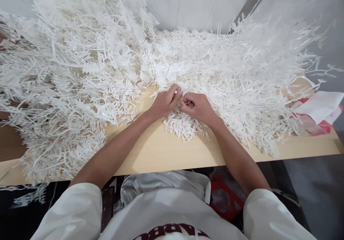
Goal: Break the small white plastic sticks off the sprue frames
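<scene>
My left hand is closed in a pinch over the middle of the table, with a bit of thin white branched plastic showing at its fingertips. Close beside it, my right hand is curled shut, and a thin white strand shows between its thumb and fingers. The fingers cover most of what they grip. Just below both hands lies a small pile of short white plastic sticks. Behind them and to the right spreads a big heap of white branched plastic sprigs, tangled together.
Another tall heap of white sprigs covers the left side and hangs over the front edge. The pale wooden table shows in front of me. At the right end sits a pink and white tissue packet. A tiled wall stands behind.
</scene>
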A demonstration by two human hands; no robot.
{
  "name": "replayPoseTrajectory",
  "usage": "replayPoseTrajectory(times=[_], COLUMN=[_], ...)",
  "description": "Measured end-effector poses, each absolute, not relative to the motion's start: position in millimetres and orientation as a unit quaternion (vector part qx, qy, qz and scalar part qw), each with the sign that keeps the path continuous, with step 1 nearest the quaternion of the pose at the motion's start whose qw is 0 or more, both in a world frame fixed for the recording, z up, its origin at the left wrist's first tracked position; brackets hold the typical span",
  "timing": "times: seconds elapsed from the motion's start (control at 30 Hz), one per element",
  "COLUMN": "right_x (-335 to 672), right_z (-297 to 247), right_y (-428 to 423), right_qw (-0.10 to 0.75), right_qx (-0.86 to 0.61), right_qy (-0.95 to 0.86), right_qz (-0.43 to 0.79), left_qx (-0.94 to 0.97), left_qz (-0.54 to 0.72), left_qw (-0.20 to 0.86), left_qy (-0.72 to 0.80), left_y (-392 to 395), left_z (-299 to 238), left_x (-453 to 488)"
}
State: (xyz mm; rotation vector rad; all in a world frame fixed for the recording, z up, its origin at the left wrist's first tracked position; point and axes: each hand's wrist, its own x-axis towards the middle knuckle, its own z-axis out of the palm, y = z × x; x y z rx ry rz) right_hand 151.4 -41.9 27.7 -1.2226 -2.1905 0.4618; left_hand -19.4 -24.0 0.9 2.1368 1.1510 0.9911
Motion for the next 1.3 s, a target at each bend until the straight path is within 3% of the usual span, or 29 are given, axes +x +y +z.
replayPoseTrajectory(times=[0.1, 0.27, 0.43, 0.6, 0.8, 0.97, 1.13, 1.3], right_x=[149.7, 134.5, 137.0, 156.8, 154.7, 146.6, 132.7, 140.2], right_z=[32.7, 50.7, 43.7, 28.9, 19.7, 26.1, 32.5, 23.0], right_y=[-47.5, -71.2, -65.0, -40.9, -37.6, -46.4, -59.8, -47.3], right_qw=[0.336, 0.375, 0.454, 0.331, 0.259, 0.262, 0.3, 0.397], right_qx=[-0.426, -0.259, -0.327, -0.426, -0.381, -0.354, -0.248, -0.376], right_qy=[-0.825, -0.849, -0.815, -0.832, -0.884, -0.895, -0.918, -0.837], right_qz=[0.16, 0.269, 0.154, 0.129, 0.079, 0.067, 0.079, -0.008], left_qx=[0.772, 0.69, 0.671, 0.655, 0.682, 0.704, 0.634, 0.641], left_qz=[0.378, 0.453, 0.469, 0.475, 0.443, 0.431, 0.497, 0.486], left_qw=[0.274, 0.322, 0.402, 0.45, 0.444, 0.386, 0.392, 0.416], left_qy=[0.432, 0.464, 0.411, 0.377, 0.375, 0.411, 0.445, 0.424], left_y=[-19.4, -15.0, -18.4, -18.9, -22.2, -18.3, -12.7, -14.6], left_z=[-2.0, -1.4, -0.1, -1.0, 0.6, -0.7, -1.4, 0.4], left_x=[-20.6, -24.1, -22.4, -22.3, -22.6, -22.5, -22.7, -21.4])
